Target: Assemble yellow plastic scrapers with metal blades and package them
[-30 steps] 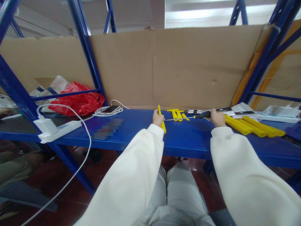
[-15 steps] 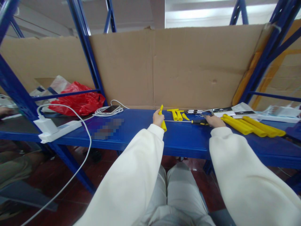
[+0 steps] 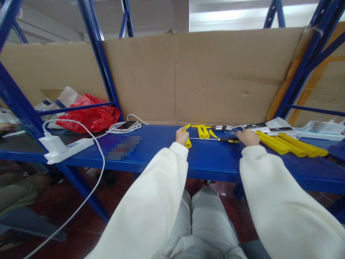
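My left hand (image 3: 182, 136) is closed around a yellow plastic piece (image 3: 188, 144), whose tube end shows below the fist and whose narrow top pokes out above. To its right, a screwdriver (image 3: 229, 140) with a black and yellow handle lies on the blue shelf, its shaft pointing at that hand. Just past the handle, my right hand (image 3: 248, 137) has its fingers bent down over small metal bits (image 3: 234, 132); what they pinch is hidden. Behind the screwdriver are two yellow T-shaped pieces (image 3: 201, 132) and a small curved yellow piece (image 3: 212, 133).
Several long yellow tubes (image 3: 293, 145) lie right of my right hand, with plastic packets (image 3: 279, 124) behind. On the left are a coiled white cable (image 3: 122, 127), a red plastic bag (image 3: 90, 113) and a white power strip (image 3: 68, 150). Cardboard (image 3: 210, 79) walls the back.
The yellow piece in my left hand has tipped, its top now lower and leaning right. My right hand has risen slightly by the screwdriver handle, and more of the handle shows.
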Available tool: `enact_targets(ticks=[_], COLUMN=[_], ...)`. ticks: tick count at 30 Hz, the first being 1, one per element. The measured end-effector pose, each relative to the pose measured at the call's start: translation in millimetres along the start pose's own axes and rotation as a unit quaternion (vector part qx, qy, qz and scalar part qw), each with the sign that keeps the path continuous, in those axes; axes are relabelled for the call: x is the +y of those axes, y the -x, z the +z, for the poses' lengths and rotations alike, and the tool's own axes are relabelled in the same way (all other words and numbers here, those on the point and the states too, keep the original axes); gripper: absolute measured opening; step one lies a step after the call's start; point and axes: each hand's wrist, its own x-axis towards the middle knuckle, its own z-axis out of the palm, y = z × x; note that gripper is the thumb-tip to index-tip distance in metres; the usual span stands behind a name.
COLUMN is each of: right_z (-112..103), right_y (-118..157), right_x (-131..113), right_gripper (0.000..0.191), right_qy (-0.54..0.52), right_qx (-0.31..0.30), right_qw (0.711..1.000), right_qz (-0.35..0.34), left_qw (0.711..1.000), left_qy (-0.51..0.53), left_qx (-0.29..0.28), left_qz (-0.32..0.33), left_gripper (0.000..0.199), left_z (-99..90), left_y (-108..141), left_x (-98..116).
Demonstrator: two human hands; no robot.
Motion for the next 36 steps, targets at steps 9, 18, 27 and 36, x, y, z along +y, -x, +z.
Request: enact_targets(ticks=[9,18,27,36], right_z=[-7,-6,0,28], right_y=[7,7,-27,-74], right_x=[-8,-21,-24,-27], right_gripper=[0.04,0.038,0.04,0.046], right_qy=[0.003,0.067,0.145,0.112], right_qx=[0.043,0.066,0.032,-0.019], right_qw=[0.997,0.985,0.972,0.98], right_qz=[-0.062,-0.141,-0.183,-0.162], left_qw=[1.0,0.999,0.998,0.996], left_qy=[-0.012,0.009,0.019,0.034], left_qx=[-0.018,-0.025,-0.044,-0.06], left_qz=[-0.022,-0.041,-0.046,-0.055], left_gripper=[0.054,0.053,0.051,0.056], left_z=[-1.0,-0.5,4.6,10.6], left_y=[9,11,8,13], left_x=[9,11,10,12])
